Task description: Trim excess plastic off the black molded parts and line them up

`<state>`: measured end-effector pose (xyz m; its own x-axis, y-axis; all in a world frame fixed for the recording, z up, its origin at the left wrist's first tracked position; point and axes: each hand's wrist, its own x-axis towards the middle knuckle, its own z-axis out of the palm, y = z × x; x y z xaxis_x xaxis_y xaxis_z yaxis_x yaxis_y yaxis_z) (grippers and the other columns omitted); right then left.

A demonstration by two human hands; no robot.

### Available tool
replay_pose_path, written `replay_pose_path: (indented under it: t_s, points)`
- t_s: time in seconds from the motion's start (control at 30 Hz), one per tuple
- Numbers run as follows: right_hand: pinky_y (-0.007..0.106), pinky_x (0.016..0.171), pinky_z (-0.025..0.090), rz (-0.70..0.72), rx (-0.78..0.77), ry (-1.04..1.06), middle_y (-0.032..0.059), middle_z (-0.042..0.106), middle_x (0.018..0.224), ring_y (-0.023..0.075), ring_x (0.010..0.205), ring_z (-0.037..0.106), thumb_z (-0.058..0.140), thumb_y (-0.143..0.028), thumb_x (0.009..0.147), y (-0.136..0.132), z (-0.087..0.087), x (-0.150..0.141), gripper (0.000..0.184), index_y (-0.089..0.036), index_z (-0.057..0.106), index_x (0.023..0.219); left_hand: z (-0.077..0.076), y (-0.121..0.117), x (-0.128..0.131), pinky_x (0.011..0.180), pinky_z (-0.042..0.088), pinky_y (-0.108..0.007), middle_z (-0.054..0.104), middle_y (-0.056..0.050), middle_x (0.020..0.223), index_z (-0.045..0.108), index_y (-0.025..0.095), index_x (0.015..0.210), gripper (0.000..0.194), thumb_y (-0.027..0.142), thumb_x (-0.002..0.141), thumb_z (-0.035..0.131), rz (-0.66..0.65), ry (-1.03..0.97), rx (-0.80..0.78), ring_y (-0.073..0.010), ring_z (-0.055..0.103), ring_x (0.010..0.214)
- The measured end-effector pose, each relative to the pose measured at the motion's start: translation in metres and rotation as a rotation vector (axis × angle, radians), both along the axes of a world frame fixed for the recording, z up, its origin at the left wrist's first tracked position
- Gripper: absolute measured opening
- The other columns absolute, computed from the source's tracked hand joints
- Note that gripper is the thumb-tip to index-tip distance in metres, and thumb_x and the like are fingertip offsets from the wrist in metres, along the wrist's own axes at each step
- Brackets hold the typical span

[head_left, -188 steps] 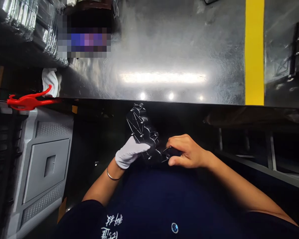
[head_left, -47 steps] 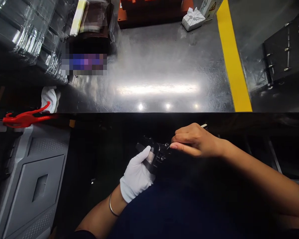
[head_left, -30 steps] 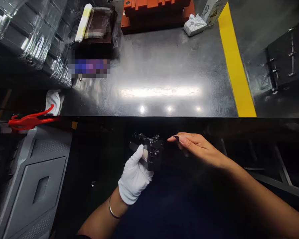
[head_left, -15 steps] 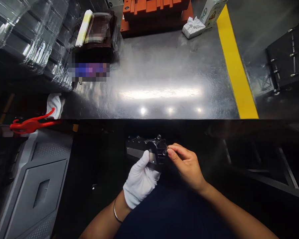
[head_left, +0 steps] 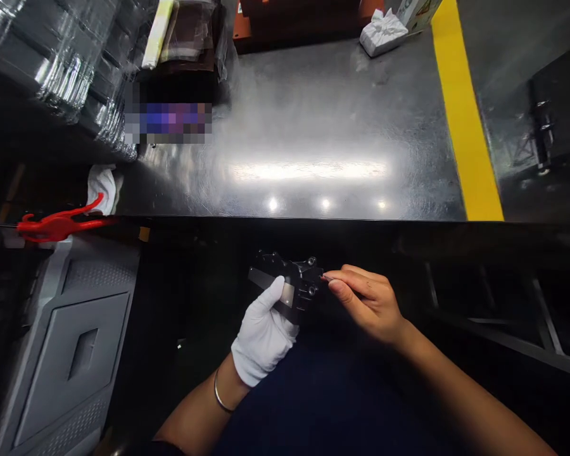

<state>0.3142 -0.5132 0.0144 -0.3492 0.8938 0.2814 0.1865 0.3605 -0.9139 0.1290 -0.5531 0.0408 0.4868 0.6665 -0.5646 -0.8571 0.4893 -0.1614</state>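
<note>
Wrapped in a white glove, my left hand (head_left: pixel 266 332) grips a black moulded part (head_left: pixel 292 275) with small round bosses and a flat grey strip, its thumb pressed on the strip. The part is held in front of my body, below the bench edge. My bare right hand (head_left: pixel 368 301) is at the part's right end, thumb and forefinger pinched on a small thin piece (head_left: pixel 327 277). That piece is too small to name, and its tip meets or nearly meets the part. The left fingers are hidden under the part.
Ahead is a metal bench (head_left: pixel 308 114) with a yellow stripe (head_left: pixel 470 120). At its back are an orange block (head_left: pixel 304 25) and a white packet (head_left: pixel 382 31). Plastic-wrapped trays (head_left: pixel 71 63) stand left, above a red hanger-like piece (head_left: pixel 59 227) and a grey plastic panel (head_left: pixel 71 361).
My right hand has drawn a little to the right of the black part, and the thin piece in its pinch now shows. The part has tilted slightly. The whole view has shifted.
</note>
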Motion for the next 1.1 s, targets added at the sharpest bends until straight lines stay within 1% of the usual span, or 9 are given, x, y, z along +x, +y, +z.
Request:
replay_pose_path:
  t_s: [0.17,0.3,0.43,0.57,0.67,0.77,0.87,0.97,1.1]
  points:
    - [0.021,0.05,0.045,0.046,0.065,-0.006,-0.0004,0.061,0.063,0.0094,0.054,0.053,0.057,-0.008,0.087,0.002,-0.001,-0.001,0.021,-0.019,0.072,0.098,0.001,0.001,0.0,0.086,0.051,-0.012,0.077,-0.006,0.097,0.071,0.012,0.105,0.047,0.022,0.103,0.025,0.005,0.031,-0.081,-0.008,0.071,0.094]
    - [0.021,0.049,0.044,0.051,0.076,-0.007,-0.0001,0.062,0.063,0.0091,0.054,0.053,0.057,-0.007,0.087,0.004,0.0,-0.001,0.021,-0.019,0.072,0.096,0.001,0.002,0.001,0.085,0.053,-0.014,0.077,-0.006,0.094,0.069,0.011,0.109,0.045,0.022,0.103,0.026,0.007,0.078,-0.154,-0.0093,0.072,0.091]
    - [0.021,0.048,0.043,0.079,0.059,-0.019,0.001,0.063,0.063,0.0084,0.051,0.051,0.056,-0.011,0.089,0.005,-0.002,0.001,0.018,-0.017,0.072,0.087,0.0,0.002,0.002,0.084,0.055,-0.017,0.076,-0.007,0.089,0.069,0.009,0.107,0.04,0.019,0.101,0.031,-0.001,0.12,-0.169,-0.0107,0.072,0.087]
    - [0.022,0.047,0.043,0.021,0.078,-0.019,0.0012,0.064,0.062,0.0093,0.05,0.052,0.056,-0.013,0.088,0.003,-0.009,0.001,0.018,-0.018,0.073,0.089,0.0,0.001,0.003,0.088,0.056,-0.024,0.076,-0.008,0.086,0.066,0.007,0.115,0.036,0.015,0.099,0.034,-0.028,0.226,-0.198,-0.0136,0.073,0.084]
    - [0.024,0.046,0.045,-0.036,0.07,0.001,0.0016,0.066,0.063,0.0111,0.051,0.054,0.057,-0.014,0.088,0.0,-0.016,-0.002,0.018,-0.019,0.074,0.092,0.0,0.0,0.003,0.086,0.057,-0.024,0.076,-0.007,0.087,0.061,0.01,0.124,0.037,0.013,0.099,0.034,-0.017,0.274,-0.202,-0.0139,0.073,0.083]
    - [0.025,0.047,0.046,-0.063,0.023,0.007,0.0023,0.068,0.064,0.0123,0.052,0.056,0.056,-0.017,0.089,-0.004,-0.019,-0.005,0.019,-0.02,0.075,0.091,-0.003,0.002,0.003,0.081,0.058,-0.023,0.076,-0.008,0.089,0.059,0.01,0.126,0.038,0.012,0.099,0.033,-0.005,0.303,-0.186,-0.0141,0.073,0.085]
    - [0.026,0.048,0.047,-0.103,-0.031,0.002,0.0023,0.067,0.063,0.0121,0.052,0.056,0.055,-0.021,0.09,-0.008,-0.023,-0.01,0.02,-0.019,0.075,0.089,-0.006,0.004,0.002,0.078,0.058,-0.02,0.076,-0.007,0.087,0.062,0.011,0.122,0.038,0.013,0.099,0.033,-0.025,0.32,-0.195,-0.0129,0.073,0.084]
    - [0.026,0.052,0.049,-0.156,-0.108,-0.017,0.0029,0.067,0.063,0.0125,0.053,0.057,0.056,-0.028,0.09,-0.004,-0.035,-0.015,0.023,-0.019,0.076,0.082,-0.008,0.002,0.0,0.078,0.057,-0.019,0.077,-0.006,0.087,0.07,0.013,0.107,0.039,0.013,0.099,0.032,-0.033,0.289,-0.187,-0.0112,0.073,0.084]
    - [0.029,0.056,0.051,-0.43,-0.263,-0.044,0.0038,0.067,0.061,0.0157,0.057,0.061,0.056,-0.045,0.088,0.007,-0.054,-0.008,0.037,-0.018,0.075,0.072,-0.004,-0.011,-0.002,0.084,0.057,-0.024,0.075,-0.004,0.072,0.073,0.011,0.082,0.032,0.009,0.094,0.043,-0.114,0.259,-0.062,-0.0132,0.073,0.073]
